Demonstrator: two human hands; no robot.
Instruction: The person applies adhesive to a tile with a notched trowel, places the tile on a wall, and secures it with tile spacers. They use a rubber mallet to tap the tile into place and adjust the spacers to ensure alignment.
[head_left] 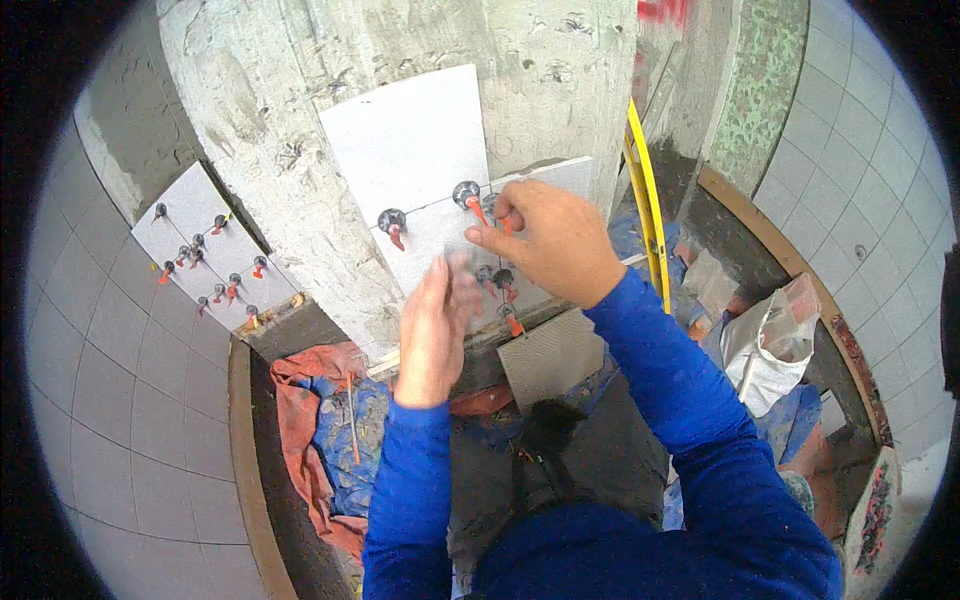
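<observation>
White tiles (410,135) stand against the rough concrete wall in front of me. Black round tile levelers with red handles sit along their joints, one (392,222) at the left and another (467,194) near the middle. My right hand (562,240) pinches the red handle of a tile leveler (507,224) on the right-hand joint; its black cap is partly hidden by the fingers. Below it are more levelers (504,284). My left hand (432,325) is held up just before the lower tile, fingers stretched out and blurred, with nothing seen in it.
A yellow spirit level (647,200) leans upright at the right. A grey ridged square piece (552,358) lies below the tiles. A white sack (768,345) stands at the right. Red and blue sheeting (300,425) lies at the lower left. Another tile panel (200,225) with several levelers is on the left.
</observation>
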